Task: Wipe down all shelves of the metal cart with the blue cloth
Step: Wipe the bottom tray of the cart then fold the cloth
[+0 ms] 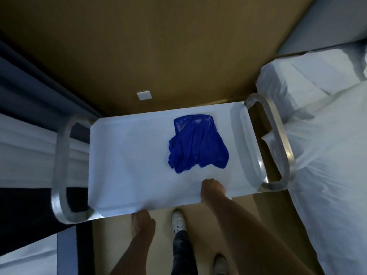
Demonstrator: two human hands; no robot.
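both hands point(142, 217) grip cart point(127, 155); blue cloth point(196, 143) lies crumpled.

Rumpled blue cloth point(197, 143) lies on the metal cart point(129, 155) top shelf (right of centre)

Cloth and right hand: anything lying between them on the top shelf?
No. In the head view, only bare shelf separates the cloth from the right hand, which rests at the near edge.

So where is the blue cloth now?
In the head view, the blue cloth lies crumpled on the cart's top shelf, right of centre, just beyond the right hand.
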